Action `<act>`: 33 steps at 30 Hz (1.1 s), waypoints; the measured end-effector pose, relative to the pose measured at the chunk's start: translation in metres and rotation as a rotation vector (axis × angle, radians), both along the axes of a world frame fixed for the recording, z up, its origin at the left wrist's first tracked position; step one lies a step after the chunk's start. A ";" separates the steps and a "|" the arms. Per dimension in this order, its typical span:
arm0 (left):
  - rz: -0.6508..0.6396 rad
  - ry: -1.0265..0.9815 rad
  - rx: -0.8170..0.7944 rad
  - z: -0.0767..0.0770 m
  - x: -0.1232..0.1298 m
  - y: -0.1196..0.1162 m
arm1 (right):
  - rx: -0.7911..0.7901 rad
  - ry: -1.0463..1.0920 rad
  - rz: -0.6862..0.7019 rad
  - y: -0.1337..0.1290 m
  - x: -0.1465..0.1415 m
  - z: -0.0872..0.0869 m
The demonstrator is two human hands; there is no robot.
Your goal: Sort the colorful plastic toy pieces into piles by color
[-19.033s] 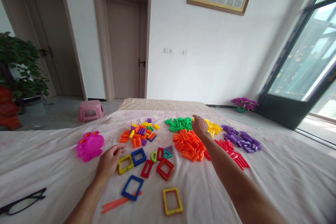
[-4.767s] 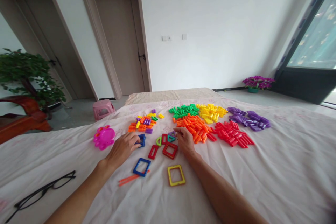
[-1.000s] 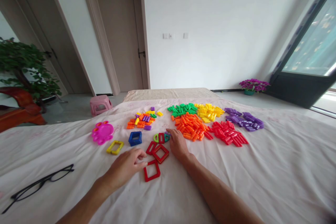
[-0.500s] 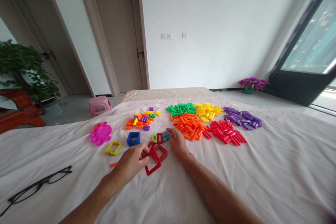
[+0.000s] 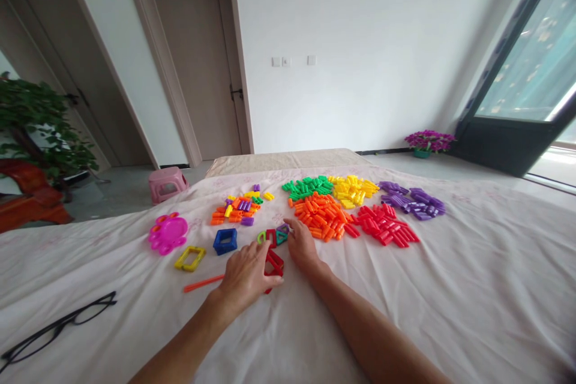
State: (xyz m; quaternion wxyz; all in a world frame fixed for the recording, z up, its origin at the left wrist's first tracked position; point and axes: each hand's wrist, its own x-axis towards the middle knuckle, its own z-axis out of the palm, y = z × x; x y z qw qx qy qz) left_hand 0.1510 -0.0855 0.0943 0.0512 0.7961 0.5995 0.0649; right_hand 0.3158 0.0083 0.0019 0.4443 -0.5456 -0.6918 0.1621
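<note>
My left hand (image 5: 249, 270) reaches over a small pile of red square magnetic tiles (image 5: 274, 263), fingers at the far side and thumb at the near side, gripping the pile. Part of it is hidden under the palm. My right hand (image 5: 303, 246) rests on the cloth just right of a purple tile (image 5: 283, 228) and a teal triangle tile (image 5: 281, 237). Its fingers are slightly apart at the edge of these tiles, holding nothing I can see. A green rounded tile (image 5: 261, 237) lies beyond my left fingers, beside another red tile (image 5: 270, 236).
Left stand a blue square stack (image 5: 225, 241), yellow frames (image 5: 189, 258), an orange stick (image 5: 203, 283), a pink paw-shaped dish (image 5: 168, 234) and glasses (image 5: 58, 327). Mixed pieces (image 5: 236, 209) lie farther back. Green (image 5: 308, 188), yellow (image 5: 353, 191), orange (image 5: 320, 216), red (image 5: 387, 225) and purple (image 5: 416, 202) piles lie right.
My left hand has moved right and spread over the red tiles, which were fanned out and are now closer together. More of the orange stick shows. My right hand has stayed by the small tiles.
</note>
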 end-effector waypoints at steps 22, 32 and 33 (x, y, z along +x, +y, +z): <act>-0.040 -0.053 0.002 -0.011 -0.012 -0.013 | 0.071 -0.165 0.082 -0.022 -0.003 0.025; 0.016 -0.152 0.155 -0.034 -0.020 -0.028 | -0.002 -0.360 0.302 -0.044 -0.010 0.039; 0.007 -0.166 0.163 -0.033 -0.020 -0.027 | -0.006 -0.360 0.311 -0.044 -0.010 0.039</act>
